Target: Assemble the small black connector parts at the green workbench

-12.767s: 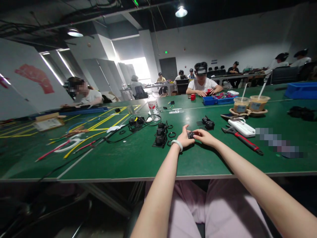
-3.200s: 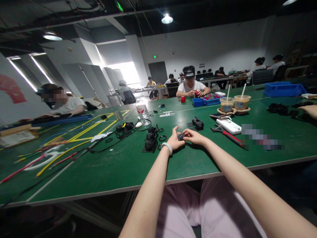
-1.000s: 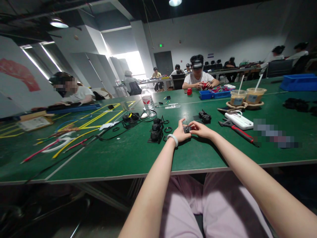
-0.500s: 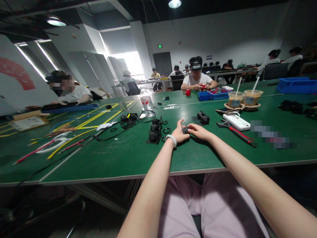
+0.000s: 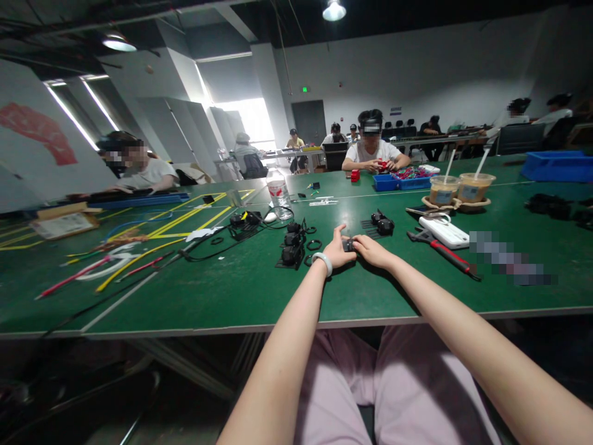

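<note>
Over the green table (image 5: 259, 296), a small black part (image 5: 348, 245) sits between my two hands. My left hand (image 5: 338, 250), with a pale bracelet at its wrist, is closed on the part from the left. My right hand (image 5: 372, 252) grips the same part from the right with its fingertips. Just left of my hands stands a row of black parts (image 5: 293, 247) on a dark base, with black rings (image 5: 314, 245) beside it. Another black assembly (image 5: 382, 224) lies beyond my right hand.
To the right are red-handled pliers (image 5: 451, 256), a white power bank (image 5: 445, 232) and two drink cups (image 5: 473, 187). A water bottle (image 5: 278, 194) stands beyond the black parts. Cables (image 5: 139, 262) lie at left. A person (image 5: 373, 151) sits across the table.
The whole view has shifted slightly, so things appear a little further right. Both hands stay on the black part; the right fingers have changed their hold slightly.
</note>
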The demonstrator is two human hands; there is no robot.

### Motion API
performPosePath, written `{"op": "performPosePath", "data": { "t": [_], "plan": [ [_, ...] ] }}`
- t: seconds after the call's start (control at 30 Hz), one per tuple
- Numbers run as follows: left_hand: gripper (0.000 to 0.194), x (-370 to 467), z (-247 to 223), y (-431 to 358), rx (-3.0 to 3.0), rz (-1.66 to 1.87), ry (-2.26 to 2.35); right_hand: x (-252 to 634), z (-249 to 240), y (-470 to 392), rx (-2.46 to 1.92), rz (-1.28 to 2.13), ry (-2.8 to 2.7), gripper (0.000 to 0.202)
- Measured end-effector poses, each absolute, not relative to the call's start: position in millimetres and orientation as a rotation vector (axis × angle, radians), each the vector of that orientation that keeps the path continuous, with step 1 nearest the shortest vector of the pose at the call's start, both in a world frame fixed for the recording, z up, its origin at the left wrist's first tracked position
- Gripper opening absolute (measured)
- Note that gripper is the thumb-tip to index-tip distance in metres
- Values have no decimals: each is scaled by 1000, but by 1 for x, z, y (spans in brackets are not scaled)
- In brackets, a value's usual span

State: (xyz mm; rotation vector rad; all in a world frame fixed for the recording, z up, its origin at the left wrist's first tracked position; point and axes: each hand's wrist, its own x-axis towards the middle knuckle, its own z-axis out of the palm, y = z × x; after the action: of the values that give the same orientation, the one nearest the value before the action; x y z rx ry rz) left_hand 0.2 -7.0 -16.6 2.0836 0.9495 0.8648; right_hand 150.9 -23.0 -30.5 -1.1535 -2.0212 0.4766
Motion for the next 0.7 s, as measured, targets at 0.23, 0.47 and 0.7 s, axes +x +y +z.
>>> {"op": "performPosePath", "data": {
  "t": [0.23,0.47,0.7],
  "plan": [
    [83,1,-13,-9,2055,877,978,152,-27,-23,-1174,515,-1991,24],
    [84,1,-14,-8,2062,871,958,158,-30,-20,-1081,765,-1809,24],
    [84,0,-13,-10,2079,856,946,159,-35,-22,-982,830,-1847,41]
  ]
}}
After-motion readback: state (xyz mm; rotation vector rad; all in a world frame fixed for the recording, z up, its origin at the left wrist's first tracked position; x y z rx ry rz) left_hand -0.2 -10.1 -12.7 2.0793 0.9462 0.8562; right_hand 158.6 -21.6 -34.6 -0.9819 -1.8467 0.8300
